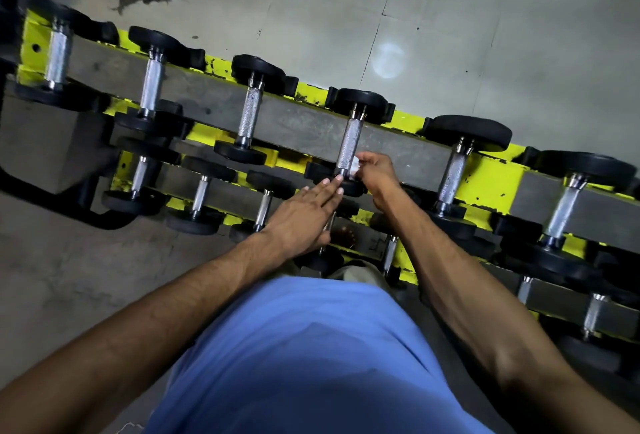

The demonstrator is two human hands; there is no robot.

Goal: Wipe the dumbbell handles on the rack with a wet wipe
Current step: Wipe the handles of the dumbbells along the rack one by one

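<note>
A yellow dumbbell rack (pixel 485 177) runs slantwise across the view with several black dumbbells on its tiers. One dumbbell in the top row has a knurled silver handle (pixel 349 142). My right hand (pixel 375 170) pinches a small white wet wipe (pixel 355 165) against the near end of that handle. My left hand (pixel 304 211) lies flat with straight fingers, its fingertips touching the dumbbell's near black head (pixel 318 170) just beside the handle.
Neighbouring handles sit at left (pixel 250 114) and right (pixel 452 173) in the top row. Lower tiers hold smaller dumbbells (pixel 201 194). Grey tiled floor (pixel 450 35) lies beyond the rack. My blue shirt (pixel 311 357) fills the bottom centre.
</note>
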